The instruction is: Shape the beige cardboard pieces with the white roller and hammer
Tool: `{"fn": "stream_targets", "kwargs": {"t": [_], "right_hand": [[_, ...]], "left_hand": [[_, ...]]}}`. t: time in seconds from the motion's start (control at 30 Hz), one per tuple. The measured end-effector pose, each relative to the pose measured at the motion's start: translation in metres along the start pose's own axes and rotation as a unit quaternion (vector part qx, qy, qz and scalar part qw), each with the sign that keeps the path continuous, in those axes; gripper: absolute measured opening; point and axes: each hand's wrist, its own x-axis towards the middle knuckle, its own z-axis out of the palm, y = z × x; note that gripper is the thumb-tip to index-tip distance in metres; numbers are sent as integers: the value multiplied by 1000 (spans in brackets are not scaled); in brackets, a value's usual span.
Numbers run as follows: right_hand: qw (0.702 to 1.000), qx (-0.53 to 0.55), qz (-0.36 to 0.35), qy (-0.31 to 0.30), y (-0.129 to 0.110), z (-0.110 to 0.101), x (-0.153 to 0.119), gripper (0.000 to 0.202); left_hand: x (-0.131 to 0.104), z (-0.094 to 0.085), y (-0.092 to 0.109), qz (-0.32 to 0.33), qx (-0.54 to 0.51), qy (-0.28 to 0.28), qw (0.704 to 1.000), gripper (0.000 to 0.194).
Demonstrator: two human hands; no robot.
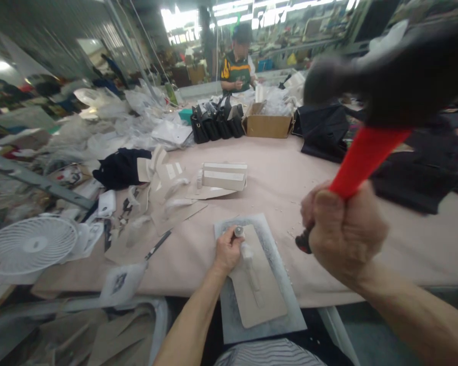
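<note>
My right hand is wrapped round the red handle of a hammer, raised on the right with its dark, blurred head close to the camera. My left hand grips a short metal punch, whose round top faces up. The punch stands at the far end of a beige leather panel; its lower tip is hidden. Along the middle of the panel runs a narrow strap piece. Beneath the panel is a grey board at the table's near edge.
Beige panels with white strips lie beyond the board. Left are a white fan and a bin of beige pieces. Black bags, a cardboard box and dark fabric sit farther back. Across the table sits another person.
</note>
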Motion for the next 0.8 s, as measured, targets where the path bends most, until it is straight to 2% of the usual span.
{"fn": "stream_targets", "kwargs": {"t": [0.03, 0.07, 0.13, 0.17, 0.2, 0.37, 0.47, 0.53, 0.6, 0.67, 0.7, 0.8], "right_hand": [[998, -21, -11, -50, 7, 7, -11, 22], [987, -48, -43, -146, 16, 14, -24, 22], [935, -107, -55, -333, 36, 24, -46, 20], [909, -129, -47, -393, 45, 26, -53, 19], [893, -147, -30, -425, 53, 27, -58, 19], [877, -203, 66, -430, 91, 19, -63, 22], [849, -254, 126, -445, 117, 23, -72, 25], [854, -279, 117, -424, 125, 30, -81, 26], [889, -272, 52, -365, 119, 40, -89, 30], [919, -202, -54, -334, 98, 51, -94, 44], [918, -151, -112, -349, 85, 57, -95, 52], [868, -32, -250, -428, 50, 74, -96, 58]], "left_hand": [[0, 0, 0, -2, 2, 0, 1000, 23], [0, 0, 0, -4, 3, -2, 1000, 22], [-1, 0, 0, -10, -1, -8, 1000, 22], [-1, 0, 0, -12, -4, -9, 1000, 22], [-1, 0, 0, -13, -6, -8, 1000, 22], [0, 0, 1, -15, -26, 0, 1000, 23], [0, 0, 0, -23, -35, -4, 999, 23], [1, 0, -1, -25, -33, -1, 999, 23], [1, 1, -3, -21, -25, 3, 999, 24], [1, 0, -3, -18, -19, 4, 1000, 24], [1, 0, -2, -20, -20, 3, 1000, 23], [1, -2, 2, -41, -30, -5, 999, 19]]}}
